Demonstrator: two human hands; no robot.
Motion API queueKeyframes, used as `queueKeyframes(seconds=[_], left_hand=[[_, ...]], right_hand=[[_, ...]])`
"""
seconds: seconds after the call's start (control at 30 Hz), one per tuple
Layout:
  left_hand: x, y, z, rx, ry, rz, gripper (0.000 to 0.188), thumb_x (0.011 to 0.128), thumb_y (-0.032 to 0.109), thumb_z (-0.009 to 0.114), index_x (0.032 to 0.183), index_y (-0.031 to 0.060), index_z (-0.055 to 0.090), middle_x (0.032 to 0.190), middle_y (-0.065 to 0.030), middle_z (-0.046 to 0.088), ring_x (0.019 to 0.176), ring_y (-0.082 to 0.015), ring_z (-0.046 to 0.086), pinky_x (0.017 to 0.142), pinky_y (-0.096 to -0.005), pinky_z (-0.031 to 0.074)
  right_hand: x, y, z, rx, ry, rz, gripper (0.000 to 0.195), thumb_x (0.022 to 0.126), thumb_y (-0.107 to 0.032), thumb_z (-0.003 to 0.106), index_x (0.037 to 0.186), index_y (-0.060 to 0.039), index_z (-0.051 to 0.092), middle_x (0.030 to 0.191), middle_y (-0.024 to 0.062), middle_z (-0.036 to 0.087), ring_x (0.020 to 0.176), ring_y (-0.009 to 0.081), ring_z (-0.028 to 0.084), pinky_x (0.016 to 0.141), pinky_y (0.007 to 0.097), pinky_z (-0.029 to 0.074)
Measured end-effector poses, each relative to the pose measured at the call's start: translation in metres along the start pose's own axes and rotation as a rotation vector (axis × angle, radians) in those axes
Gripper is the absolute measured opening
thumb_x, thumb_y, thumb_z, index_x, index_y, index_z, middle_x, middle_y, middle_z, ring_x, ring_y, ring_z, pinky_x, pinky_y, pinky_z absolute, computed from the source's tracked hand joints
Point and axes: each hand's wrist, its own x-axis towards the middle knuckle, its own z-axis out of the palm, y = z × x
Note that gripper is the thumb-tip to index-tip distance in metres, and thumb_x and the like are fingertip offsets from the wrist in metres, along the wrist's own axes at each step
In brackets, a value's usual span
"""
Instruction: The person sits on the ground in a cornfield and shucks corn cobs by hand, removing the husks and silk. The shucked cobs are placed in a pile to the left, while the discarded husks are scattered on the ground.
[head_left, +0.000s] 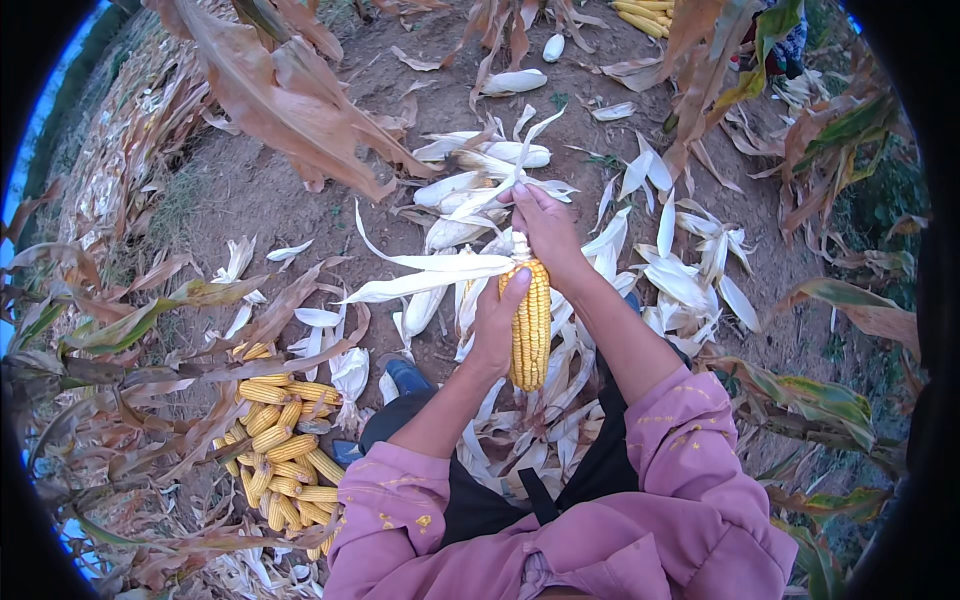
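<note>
A yellow ear of corn (530, 330) lies in my left hand (491, 326), whose thumb presses near its base end. Its kernels are bare, and strips of pale husk (442, 271) still hang from the base, spreading to the left. My right hand (546, 229) is at the pale stalk stub (520, 244), with thumb and fingers pinching a husk strip (517, 169) that points up and away. Beyond my hands lies a heap of corn ears in their husks (454, 187). Part of the bare ear is hidden behind my left thumb.
A pile of husked corn ears (281, 450) lies at my left among dry stalks. Loose husks (686, 281) litter the soil on the right. Large dry corn leaves (300, 97) hang across the upper left. Another person (787, 45) is partly visible at the upper right, near more yellow ears (643, 15).
</note>
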Motion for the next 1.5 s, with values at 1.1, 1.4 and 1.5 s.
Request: queueKeyframes(seconds=[1.1, 1.4, 1.5], left_hand=[[0.012, 0.015, -0.013, -0.08, -0.015, 0.025, 0.046, 0.087, 0.04, 0.057, 0.107, -0.0007, 0.05, 0.079, -0.0065, 0.057, 0.063, -0.0134, 0.06, 0.055, -0.0259, 0.052], [0.012, 0.009, -0.014, 0.158, 0.023, 0.048, 0.047, 0.084, 0.037, 0.064, 0.107, -0.0025, 0.053, 0.081, -0.0071, 0.06, 0.063, -0.0113, 0.059, 0.056, -0.0232, 0.048], [0.01, 0.011, -0.013, 0.224, -0.014, 0.0, 0.049, 0.083, 0.037, 0.065, 0.11, -0.0019, 0.053, 0.087, -0.0074, 0.06, 0.07, -0.0113, 0.059, 0.061, -0.0239, 0.048]], right_hand=[[-0.001, 0.004, -0.002, 0.591, -0.177, 0.085, 0.02, 0.095, -0.018, 0.046, 0.107, -0.0032, 0.053, 0.084, 0.0031, 0.056, 0.08, 0.0136, 0.056, 0.073, 0.0285, 0.049], [0.01, 0.017, -0.016, 0.796, -0.287, 0.238, 0.017, 0.095, -0.014, 0.043, 0.104, -0.0021, 0.052, 0.076, 0.0001, 0.052, 0.069, 0.0078, 0.052, 0.063, 0.0199, 0.046], [0.011, 0.015, -0.02, 0.805, -0.332, 0.289, 0.017, 0.094, -0.013, 0.044, 0.103, -0.0014, 0.052, 0.074, -0.0009, 0.051, 0.064, 0.005, 0.049, 0.055, 0.0167, 0.043]])
